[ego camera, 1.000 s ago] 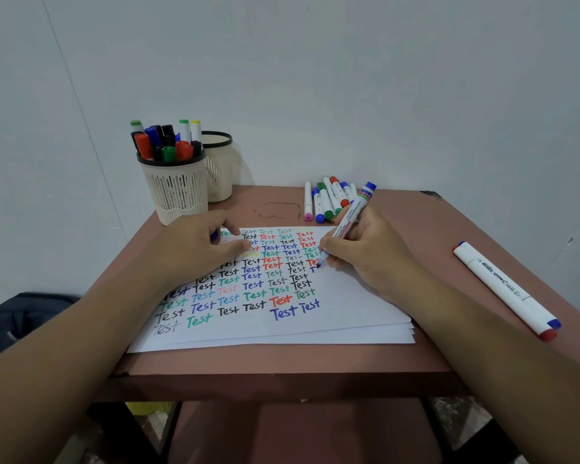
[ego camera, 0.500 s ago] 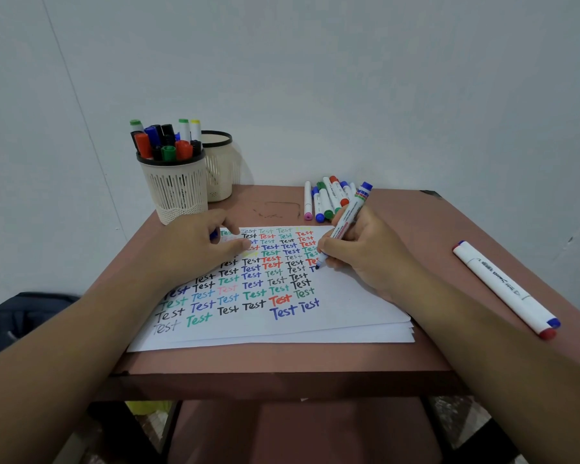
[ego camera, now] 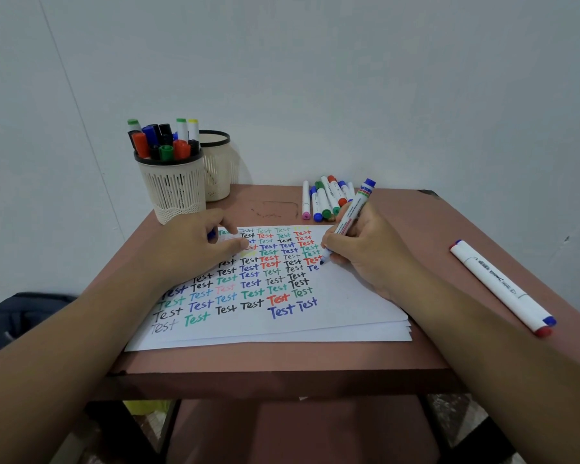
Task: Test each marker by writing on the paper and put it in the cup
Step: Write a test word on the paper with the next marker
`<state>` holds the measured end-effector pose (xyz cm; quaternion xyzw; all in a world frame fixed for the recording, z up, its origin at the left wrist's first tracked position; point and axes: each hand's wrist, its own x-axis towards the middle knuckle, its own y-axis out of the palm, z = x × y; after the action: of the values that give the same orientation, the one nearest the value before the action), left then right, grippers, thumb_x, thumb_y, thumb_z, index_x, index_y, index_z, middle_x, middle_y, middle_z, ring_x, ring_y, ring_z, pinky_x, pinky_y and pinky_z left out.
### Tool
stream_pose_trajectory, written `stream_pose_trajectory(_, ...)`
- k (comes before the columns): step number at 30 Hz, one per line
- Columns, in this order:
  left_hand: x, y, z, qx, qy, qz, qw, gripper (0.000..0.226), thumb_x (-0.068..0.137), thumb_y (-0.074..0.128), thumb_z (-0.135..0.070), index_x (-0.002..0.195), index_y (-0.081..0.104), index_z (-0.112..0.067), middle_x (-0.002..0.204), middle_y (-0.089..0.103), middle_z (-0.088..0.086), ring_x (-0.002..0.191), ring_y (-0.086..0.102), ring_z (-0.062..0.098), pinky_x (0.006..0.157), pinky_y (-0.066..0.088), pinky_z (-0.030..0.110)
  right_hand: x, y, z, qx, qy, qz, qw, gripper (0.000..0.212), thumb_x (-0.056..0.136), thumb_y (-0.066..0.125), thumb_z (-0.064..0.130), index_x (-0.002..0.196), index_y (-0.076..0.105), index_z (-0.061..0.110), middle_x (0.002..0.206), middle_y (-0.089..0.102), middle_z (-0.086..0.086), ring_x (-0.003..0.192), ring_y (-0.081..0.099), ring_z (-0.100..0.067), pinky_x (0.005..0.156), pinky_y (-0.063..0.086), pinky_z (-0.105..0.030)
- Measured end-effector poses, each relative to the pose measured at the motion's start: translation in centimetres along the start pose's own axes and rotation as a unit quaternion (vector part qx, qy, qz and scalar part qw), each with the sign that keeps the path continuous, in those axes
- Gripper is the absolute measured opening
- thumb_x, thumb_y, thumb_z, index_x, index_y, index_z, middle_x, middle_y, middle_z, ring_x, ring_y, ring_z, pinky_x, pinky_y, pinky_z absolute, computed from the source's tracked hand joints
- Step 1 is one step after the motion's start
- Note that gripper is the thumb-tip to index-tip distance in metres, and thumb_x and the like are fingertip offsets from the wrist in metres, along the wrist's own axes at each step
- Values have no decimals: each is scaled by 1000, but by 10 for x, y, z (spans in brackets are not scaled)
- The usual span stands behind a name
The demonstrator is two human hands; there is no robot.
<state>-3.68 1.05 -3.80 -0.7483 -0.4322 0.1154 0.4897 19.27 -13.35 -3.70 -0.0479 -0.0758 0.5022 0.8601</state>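
Marker [ego camera: 350,219]: right hand [ego camera: 369,252] is gripping it, tip touching paper [ego camera: 332,303].
Left hand [ego camera: 195,246]: is pinching blue cap [ego camera: 211,234], resting on paper.
Worktop [ego camera: 432,229]: reddish-brown, is standing against white wall [ego camera: 349,78].

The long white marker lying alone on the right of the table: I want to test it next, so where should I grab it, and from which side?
Probably grip the long white marker at mid-barrel, coming from above with the right hand once it is free. It lies flat on the table, apart from everything else, running diagonally, so finger and thumb can close across its plain white middle, away from the capped ends.
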Motion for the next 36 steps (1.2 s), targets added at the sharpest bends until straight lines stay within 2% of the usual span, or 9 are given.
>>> stream_pose_trajectory(3,0,0,0,-1,0,2,1000,27,86,64,-62,97,62,-37,80,62,-1,69,57,13,59,41,28,-1,0,1,8,-1,6,1000,33,92,71,-2,105,53,23,97,65,-3,79,71,-10,65,58,-24)
stream_pose_trajectory(7,0,0,-1,3,0,1,1000,27,87,64,-61,97,62,-37,80,62,-1,68,56,11,58,39,26,-2,0,2,-9,-2,16,1000,34,92,71,-1,106,52,23,92,66,-3,67,71,-5,67,60,-28)
stream_pose_trajectory(10,0,0,-1,0,0,2,1000,26,87,64,-61,97,62,-37,81,62,-1,69,56,12,58,39,26,-3,0,4,-11,-1,17,1000,33,93,70,-2,108,52,21,92,65,-4,64,69,-4,61,56,-23)
stream_pose_trajectory(15,2,2,2,-7,-1,0,1000,26,86,64,-62,97,62,-38,80,62,-1,69,56,12,58,39,27,-2,-1,2,-2,4,18,1000,32,92,69,-4,105,52,21,97,63,-6,78,65,-12,65,56,-24)
stream_pose_trajectory(22,2,3,5,-19,3,1,1000,26,85,66,-61,95,63,-37,80,62,1,69,56,13,60,41,29,-6,0,4,27,-3,24,999,33,92,70,-5,106,54,20,87,67,0,68,71,-5,62,57,-23)
stream_pose_trajectory(26,3,3,5,-24,1,4,1000,26,85,66,-61,95,63,-37,80,62,3,68,55,13,60,41,29,-5,-1,5,8,-9,-10,1000,31,92,70,-3,105,54,20,93,66,-7,79,69,-14,61,60,-24)
stream_pose_trajectory(32,1,2,3,-19,2,5,1000,26,86,65,-61,97,63,-37,80,62,1,67,55,12,58,39,27,-4,-1,6,-7,-9,-17,1000,34,92,71,-1,106,53,24,101,67,-10,89,70,-20,70,63,-30)
stream_pose_trajectory(36,1,2,2,-16,1,5,1000,26,87,65,-60,99,63,-37,80,61,-1,68,55,12,58,39,27,-5,0,6,-2,-11,-15,1000,34,92,71,-1,106,53,25,98,66,-7,87,70,-16,61,60,-22)
